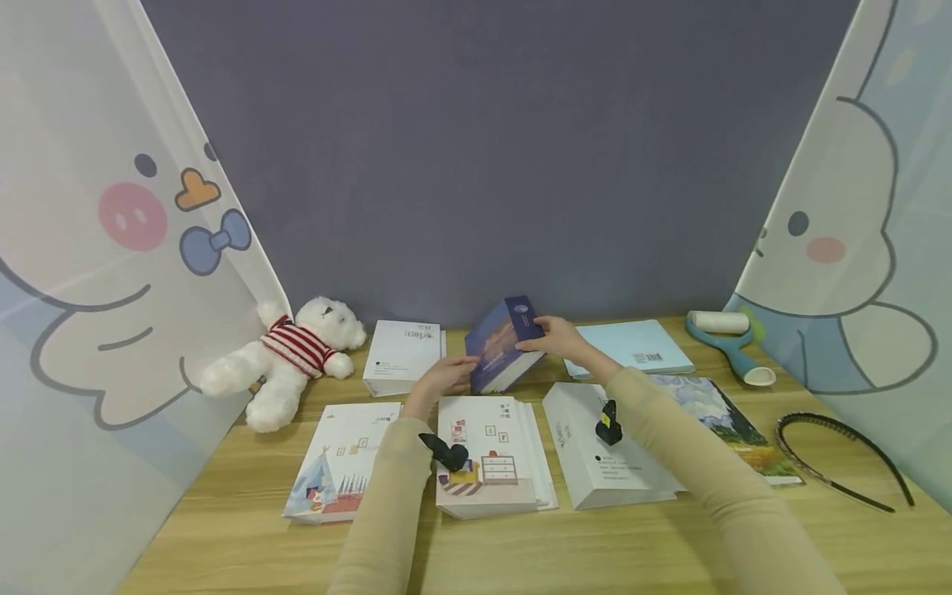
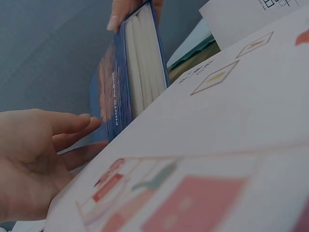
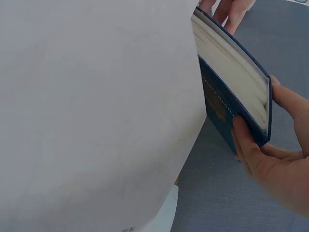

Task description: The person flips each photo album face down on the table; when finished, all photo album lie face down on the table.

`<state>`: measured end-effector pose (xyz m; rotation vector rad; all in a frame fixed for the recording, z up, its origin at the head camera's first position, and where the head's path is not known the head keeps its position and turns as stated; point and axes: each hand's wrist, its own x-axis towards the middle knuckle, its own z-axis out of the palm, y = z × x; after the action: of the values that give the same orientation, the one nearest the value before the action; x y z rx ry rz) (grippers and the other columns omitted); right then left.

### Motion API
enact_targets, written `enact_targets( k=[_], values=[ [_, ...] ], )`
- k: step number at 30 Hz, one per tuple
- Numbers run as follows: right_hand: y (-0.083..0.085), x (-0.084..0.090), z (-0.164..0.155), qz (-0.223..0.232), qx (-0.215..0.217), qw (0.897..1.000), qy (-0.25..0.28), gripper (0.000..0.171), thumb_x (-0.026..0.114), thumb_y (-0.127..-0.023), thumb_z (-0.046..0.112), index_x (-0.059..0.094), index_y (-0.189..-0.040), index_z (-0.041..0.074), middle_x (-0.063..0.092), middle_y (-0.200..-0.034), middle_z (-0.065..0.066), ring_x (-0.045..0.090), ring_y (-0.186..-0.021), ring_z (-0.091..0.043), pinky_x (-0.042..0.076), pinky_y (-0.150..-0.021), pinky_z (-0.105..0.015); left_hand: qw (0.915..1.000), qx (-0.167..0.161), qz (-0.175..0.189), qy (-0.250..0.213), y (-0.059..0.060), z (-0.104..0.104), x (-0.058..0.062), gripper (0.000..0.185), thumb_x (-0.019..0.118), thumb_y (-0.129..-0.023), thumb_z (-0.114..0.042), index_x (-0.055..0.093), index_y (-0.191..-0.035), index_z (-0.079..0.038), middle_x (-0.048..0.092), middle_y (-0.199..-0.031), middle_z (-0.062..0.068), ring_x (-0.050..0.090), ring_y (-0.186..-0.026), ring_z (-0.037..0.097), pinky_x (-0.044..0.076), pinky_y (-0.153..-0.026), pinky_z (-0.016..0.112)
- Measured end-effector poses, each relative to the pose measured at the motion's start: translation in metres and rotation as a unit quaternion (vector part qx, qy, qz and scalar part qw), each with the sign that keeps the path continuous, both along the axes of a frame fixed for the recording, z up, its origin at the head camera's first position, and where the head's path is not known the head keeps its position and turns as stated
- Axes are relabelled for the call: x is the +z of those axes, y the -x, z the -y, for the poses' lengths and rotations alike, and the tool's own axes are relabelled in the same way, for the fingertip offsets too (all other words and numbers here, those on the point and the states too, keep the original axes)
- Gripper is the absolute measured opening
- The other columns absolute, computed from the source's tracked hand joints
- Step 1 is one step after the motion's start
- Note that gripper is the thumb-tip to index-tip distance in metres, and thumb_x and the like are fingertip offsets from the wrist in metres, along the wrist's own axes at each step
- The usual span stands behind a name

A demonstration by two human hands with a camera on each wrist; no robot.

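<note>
The blue photo album (image 1: 502,343) is tilted up on edge at the back of the surface (image 1: 669,537), not yet laid flat or set among the white albums (image 1: 491,454) in front. The right hand (image 1: 559,337) grips its top corner, fingers (image 3: 251,150) curled round the cover. The left hand (image 1: 444,376) touches its lower edge with straight fingers (image 2: 67,123). Only the left wrist view shows the cover lettering; only the head view shows the layout.
</note>
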<state>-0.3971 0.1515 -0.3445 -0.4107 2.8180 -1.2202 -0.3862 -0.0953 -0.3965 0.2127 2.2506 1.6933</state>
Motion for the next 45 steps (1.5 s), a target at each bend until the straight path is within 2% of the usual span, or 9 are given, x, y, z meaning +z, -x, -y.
enact_targets(
  k=[6, 8, 10, 13, 17, 29, 36, 41, 45],
  values=[
    [0.002, -0.005, -0.003, 0.003, -0.014, 0.999, -0.047, 0.079, 0.070, -0.083, 0.039, 0.039, -0.138, -0.008, 0.043, -0.138, -0.028, 0.055, -0.109, -0.035, 0.045, -0.096, -0.042, 0.9998, 0.009, 0.001, 0.016, 0.000, -0.001, 0.000, 0.040, 0.048, -0.099, -0.016, 0.048, -0.136, -0.004, 0.039, -0.146, 0.018, 0.040, -0.133, 0.034, 0.040, -0.106, 0.040],
    [0.002, -0.007, -0.003, 0.005, -0.011, 0.998, -0.063, 0.077, 0.069, -0.083, 0.041, 0.041, -0.138, -0.007, 0.044, -0.138, -0.028, 0.055, -0.108, -0.035, 0.046, -0.094, -0.043, 0.9997, 0.013, 0.001, 0.022, 0.001, -0.002, -0.001, 0.040, 0.048, -0.099, -0.017, 0.049, -0.136, -0.004, 0.040, -0.145, 0.018, 0.041, -0.132, 0.033, 0.041, -0.105, 0.039],
    [0.001, -0.009, -0.004, 0.022, -0.007, 0.997, -0.068, 0.075, 0.067, -0.084, 0.042, 0.042, -0.138, -0.004, 0.043, -0.140, -0.027, 0.053, -0.112, -0.037, 0.045, -0.094, -0.044, 0.9994, 0.017, 0.001, 0.031, 0.000, -0.002, -0.003, 0.039, 0.049, -0.098, -0.017, 0.049, -0.135, -0.004, 0.042, -0.144, 0.018, 0.044, -0.130, 0.032, 0.042, -0.104, 0.039],
    [0.000, -0.012, -0.006, 0.055, -0.002, 0.996, -0.065, 0.070, 0.065, -0.085, 0.043, 0.044, -0.139, 0.003, 0.040, -0.144, -0.023, 0.041, -0.129, -0.039, 0.039, -0.104, -0.050, 0.9990, 0.023, 0.000, 0.039, 0.000, -0.001, -0.005, 0.039, 0.050, -0.098, -0.018, 0.051, -0.134, -0.003, 0.043, -0.143, 0.018, 0.045, -0.129, 0.032, 0.043, -0.103, 0.038],
    [-0.001, -0.015, -0.009, 0.088, 0.003, 0.995, -0.043, 0.065, 0.065, -0.087, 0.040, 0.045, -0.140, 0.007, 0.037, -0.146, -0.021, 0.033, -0.134, -0.040, 0.033, -0.107, -0.054, 0.9989, 0.027, 0.004, 0.037, 0.000, 0.001, -0.007, 0.039, 0.050, -0.098, -0.018, 0.051, -0.134, -0.003, 0.041, -0.145, 0.017, 0.043, -0.131, 0.031, 0.042, -0.104, 0.037],
    [-0.001, -0.015, -0.006, 0.071, 0.028, 0.995, -0.056, 0.057, 0.065, -0.088, 0.034, 0.050, -0.135, 0.004, 0.037, -0.145, -0.023, 0.035, -0.132, -0.041, 0.035, -0.106, -0.053, 0.9984, 0.029, -0.011, 0.048, 0.000, 0.001, -0.007, 0.038, 0.051, -0.097, -0.017, 0.053, -0.132, -0.003, 0.041, -0.145, 0.015, 0.040, -0.132, 0.027, 0.041, -0.105, 0.038],
    [0.001, -0.017, -0.005, 0.076, 0.057, 0.993, -0.074, 0.057, 0.064, -0.089, 0.028, 0.047, -0.137, 0.001, 0.039, -0.144, -0.023, 0.035, -0.132, -0.040, 0.035, -0.106, -0.053, 0.9979, 0.006, -0.022, 0.060, 0.002, 0.003, -0.007, 0.040, 0.050, -0.098, -0.017, 0.050, -0.135, -0.004, 0.037, -0.147, 0.016, 0.033, -0.137, 0.032, 0.033, -0.111, 0.044],
    [0.002, -0.021, -0.006, 0.114, 0.076, 0.987, -0.086, 0.062, 0.062, -0.091, 0.028, 0.040, -0.141, 0.000, 0.036, -0.146, -0.022, 0.033, -0.134, -0.040, 0.036, -0.106, -0.051, 0.9957, -0.016, -0.032, 0.086, 0.002, 0.005, -0.006, 0.042, 0.048, -0.099, -0.020, 0.046, -0.139, -0.007, 0.036, -0.148, 0.016, 0.032, -0.137, 0.034, 0.030, -0.111, 0.048],
    [0.002, -0.022, -0.006, 0.126, 0.089, 0.983, -0.100, 0.063, 0.061, -0.091, 0.027, 0.037, -0.142, 0.000, 0.034, -0.147, -0.022, 0.032, -0.135, -0.039, 0.036, -0.106, -0.050, 0.9958, -0.020, -0.026, 0.086, 0.001, 0.005, -0.003, 0.044, 0.047, -0.099, -0.021, 0.044, -0.141, -0.009, 0.033, -0.150, 0.015, 0.031, -0.138, 0.034, 0.030, -0.111, 0.048]
  ],
)
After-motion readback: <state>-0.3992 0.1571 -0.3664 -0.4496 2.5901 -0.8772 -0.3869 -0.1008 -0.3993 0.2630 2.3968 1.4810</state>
